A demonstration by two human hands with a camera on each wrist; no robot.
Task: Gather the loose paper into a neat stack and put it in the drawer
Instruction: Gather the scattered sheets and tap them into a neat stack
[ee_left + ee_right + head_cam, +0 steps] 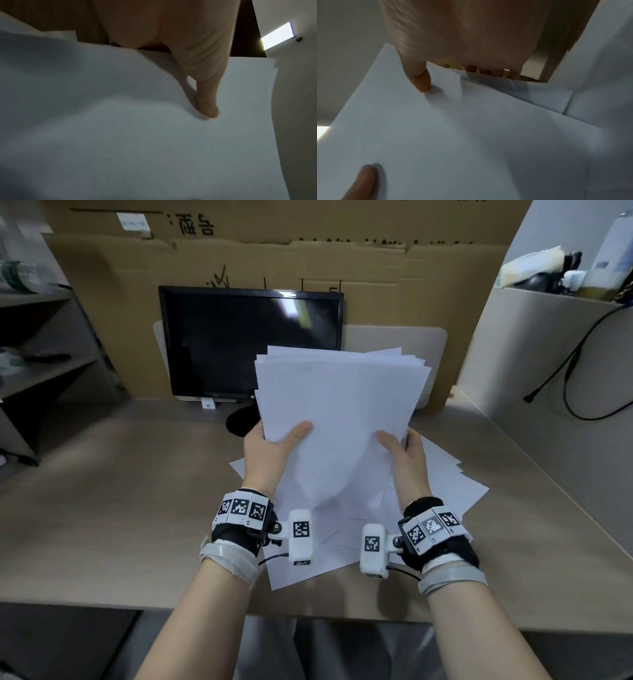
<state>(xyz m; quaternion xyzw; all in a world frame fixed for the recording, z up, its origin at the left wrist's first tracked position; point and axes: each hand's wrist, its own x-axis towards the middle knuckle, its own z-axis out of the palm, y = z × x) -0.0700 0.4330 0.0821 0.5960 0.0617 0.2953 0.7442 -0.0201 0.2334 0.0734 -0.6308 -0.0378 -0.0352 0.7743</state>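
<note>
Both hands hold the paper stack point(339, 409) raised above the desk point(120, 508). Left hand point(270, 453) pinches its left edge, thumb in front, fingers behind; right hand point(407, 460) pinches its right edge likewise. Loose sheets point(455, 491) lie beneath.

The head camera is looking forward and down over the desk point(120, 491); both wrist cameras are pointing upward (very close) along the thumbs, sharing the held paper sheaf point(339, 405).
</note>
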